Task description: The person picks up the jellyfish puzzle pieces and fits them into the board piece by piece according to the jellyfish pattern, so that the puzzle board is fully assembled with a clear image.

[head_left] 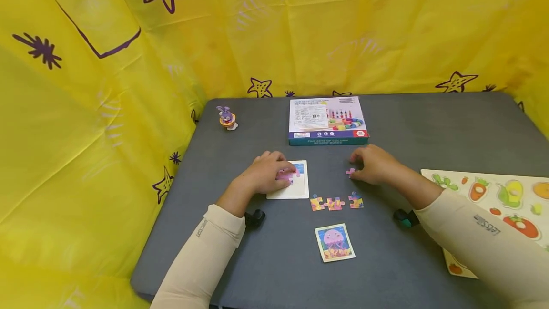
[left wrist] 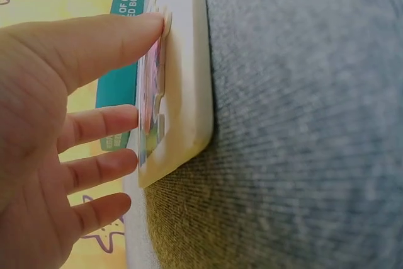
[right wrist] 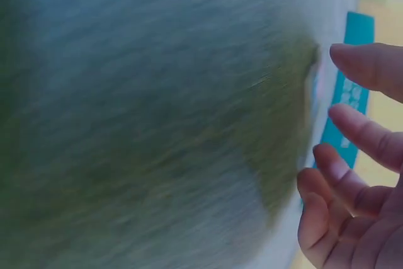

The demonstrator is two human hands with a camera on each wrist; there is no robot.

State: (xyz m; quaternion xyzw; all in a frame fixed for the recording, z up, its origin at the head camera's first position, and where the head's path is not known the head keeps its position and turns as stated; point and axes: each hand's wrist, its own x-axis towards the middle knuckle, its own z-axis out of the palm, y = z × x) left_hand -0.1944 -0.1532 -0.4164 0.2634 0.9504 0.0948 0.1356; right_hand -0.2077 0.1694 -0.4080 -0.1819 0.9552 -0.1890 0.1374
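Note:
My left hand (head_left: 269,173) rests over a small white puzzle tray (head_left: 303,190), covering part of the pink and blue puzzle pieces set in it. In the left wrist view, the thumb (left wrist: 119,39) touches a piece at the tray's upper part, and the other fingers reach the far edge. A loose pink puzzle piece (head_left: 350,171) lies on the table by my right hand (head_left: 375,165), whose thumb and forefinger are spread beside it. Nearer me lie a yellow-pink piece (head_left: 317,203), a second one (head_left: 334,204) and a third (head_left: 355,200). Below them is a jellyfish picture card (head_left: 334,242).
A beaded-boxes game box (head_left: 328,120) stands at the back of the grey table (head_left: 257,261). A purple rabbit figurine (head_left: 226,118) is at the back left. On the right, under my right forearm, lies a wooden vegetable puzzle board (head_left: 467,178). Yellow cloth (head_left: 274,37) hangs behind.

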